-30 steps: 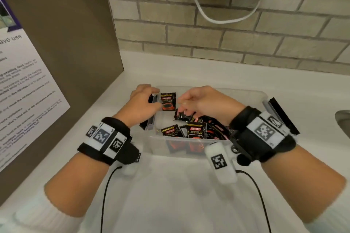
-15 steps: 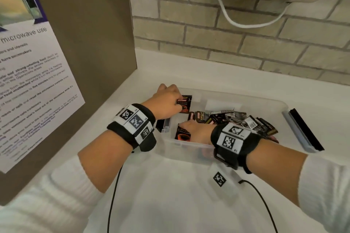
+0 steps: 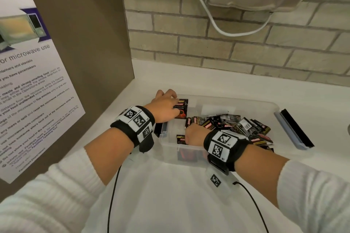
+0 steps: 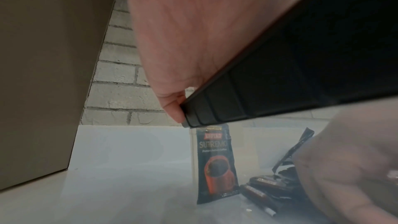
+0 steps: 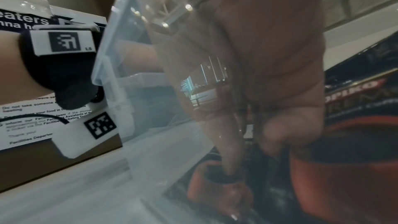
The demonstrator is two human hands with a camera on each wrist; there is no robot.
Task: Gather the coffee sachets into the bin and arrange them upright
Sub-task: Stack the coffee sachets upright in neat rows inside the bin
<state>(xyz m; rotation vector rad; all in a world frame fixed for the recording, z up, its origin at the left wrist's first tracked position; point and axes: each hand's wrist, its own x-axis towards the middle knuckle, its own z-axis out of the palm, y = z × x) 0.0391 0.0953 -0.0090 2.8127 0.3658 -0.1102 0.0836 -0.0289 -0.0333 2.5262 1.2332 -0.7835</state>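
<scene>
- Left hand grips the bin's left rim, fingers steadying an upright sachet at the far-left corner.
- Right hand reaches down inside the bin by its near wall, fingers on a sachet; whether it pinches one I cannot tell.
- A loose pile lies flat at the right end.
- Step in hand, I judge: standing sachets up; next, set another against the first.

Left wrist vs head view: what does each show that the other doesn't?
Left wrist only: the full front of the upright sachet, seen through the bin wall, and the black latch under the left hand.

Head only: the right hand down in the clear bin, the loose sachet pile, the microwave notice, the detached latch.

Both: upright sachet, left hand, brick wall.
</scene>
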